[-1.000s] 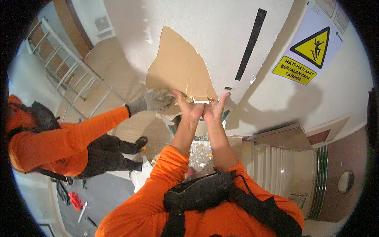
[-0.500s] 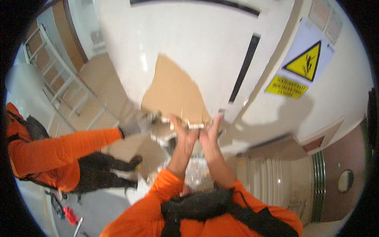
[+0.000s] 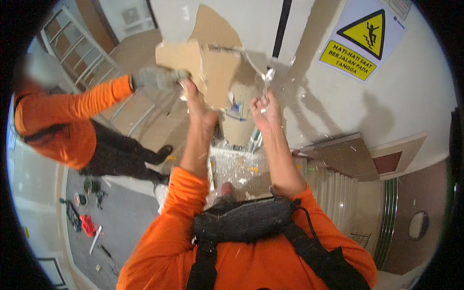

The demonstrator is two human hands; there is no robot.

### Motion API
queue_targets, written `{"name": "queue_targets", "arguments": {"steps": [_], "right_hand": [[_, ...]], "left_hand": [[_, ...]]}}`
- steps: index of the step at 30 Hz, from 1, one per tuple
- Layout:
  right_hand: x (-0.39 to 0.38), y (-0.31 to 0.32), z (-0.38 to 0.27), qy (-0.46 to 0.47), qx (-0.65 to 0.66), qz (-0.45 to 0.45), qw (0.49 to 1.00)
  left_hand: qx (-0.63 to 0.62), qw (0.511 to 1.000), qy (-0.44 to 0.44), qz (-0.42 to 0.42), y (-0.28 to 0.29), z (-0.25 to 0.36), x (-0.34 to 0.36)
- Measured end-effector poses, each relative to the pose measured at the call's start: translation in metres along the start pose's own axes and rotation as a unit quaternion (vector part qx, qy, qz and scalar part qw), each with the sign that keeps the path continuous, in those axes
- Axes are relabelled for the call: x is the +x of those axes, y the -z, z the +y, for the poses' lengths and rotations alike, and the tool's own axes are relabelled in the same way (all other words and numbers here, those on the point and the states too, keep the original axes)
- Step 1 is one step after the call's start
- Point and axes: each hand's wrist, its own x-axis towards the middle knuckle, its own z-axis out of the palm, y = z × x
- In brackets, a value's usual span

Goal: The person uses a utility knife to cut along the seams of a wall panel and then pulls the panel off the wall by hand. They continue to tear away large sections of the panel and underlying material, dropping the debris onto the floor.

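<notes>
A broken piece of brown-faced plasterboard (image 3: 220, 72) hangs folded and tilted below the torn opening in the white wall panel (image 3: 169, 19). My left hand (image 3: 199, 108) is closed on its lower left edge, slightly blurred. Beside it, a co-worker's grey-gloved hand (image 3: 157, 78) reaches to the same piece. To the right, apart from the board, my right hand (image 3: 266, 112) has its fingers curled in around a torn white scrap (image 3: 268, 77), which sticks up past the thumb. White crumbs fall around both hands.
An aluminium ladder (image 3: 72, 46) leans at the left behind the co-worker (image 3: 58, 130). White debris (image 3: 232, 166) covers the floor below my hands. Stairs (image 3: 333, 193) lie at the right, under a yellow warning sign (image 3: 365, 36). Tools and a red item (image 3: 87, 225) lie lower left.
The board has broken and folded down from the wall. My hands have moved apart and up, the left to the left, the right to the right. The co-worker's glove has risen to the board.
</notes>
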Motion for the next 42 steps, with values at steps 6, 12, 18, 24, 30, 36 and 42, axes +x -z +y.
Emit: {"name": "queue_targets", "arguments": {"steps": [6,12,18,24,30,36,42], "right_hand": [[-0.002,-0.034,-0.033,0.009,-0.052,0.052,0.997],[-0.005,0.069,0.004,-0.079,-0.506,-0.156,0.845],[0.035,0.066,0.009,0.077,-0.892,-0.295,0.333],[0.142,0.011,0.097,0.231,-0.858,-0.385,0.249],[0.233,-0.014,0.189,0.04,-0.916,-0.372,0.143],[0.275,0.114,0.226,-0.12,-0.895,-0.313,0.295],[0.132,0.143,0.25,0.025,-0.891,-0.167,0.421]], "left_hand": [[0.053,0.99,-0.071,0.112,0.044,0.122,-0.075],[0.138,0.933,-0.178,0.28,0.236,0.211,-0.152],[0.091,0.874,-0.146,0.454,0.404,0.145,-0.233],[0.273,0.87,0.089,0.401,0.352,0.017,-0.117],[0.554,0.745,-0.07,0.364,0.222,-0.006,0.086],[0.656,0.692,-0.148,0.263,0.205,-0.019,0.164],[0.821,0.505,-0.044,0.262,0.233,0.018,0.157]]}}
